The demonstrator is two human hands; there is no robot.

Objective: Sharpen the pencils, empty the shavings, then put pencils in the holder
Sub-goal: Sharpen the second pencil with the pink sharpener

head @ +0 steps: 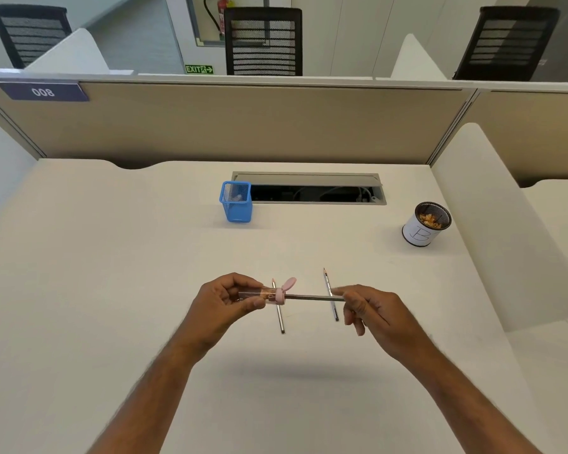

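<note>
Nearest the camera, both forearms reach in over the pale counter (112,290) and meet above its middle. The left hand (225,298) has its fingers (256,303) closed around the clear barrel of a small sharpener (269,294) with a pink cap and a pink flap standing up from it. The right hand (371,306) pinches the far end of a pencil (312,297) between thumb and forefinger, the other fingers loosely curled and gripping nothing.

The held pencil's long axis runs left to right, almost level, with its tip inside the pink cap; so the pencil lies straight across from the right fingers toward the left ones, in line with the barrel. I judge the step in hand to be sharpening, and the coming twist depends on keeping that one shared line.

Just beyond and below the hands, two more pencils lie flat on the counter, pointing away: one (280,319) under the sharpener, one (330,294) near the right fingertips, its point looking sharp.

Farther off, a blue mesh holder (236,203) stands left of centre, beside an open cable slot (309,176). Well to the right stands a white-wrapped cup (422,232) with shavings inside.
</note>
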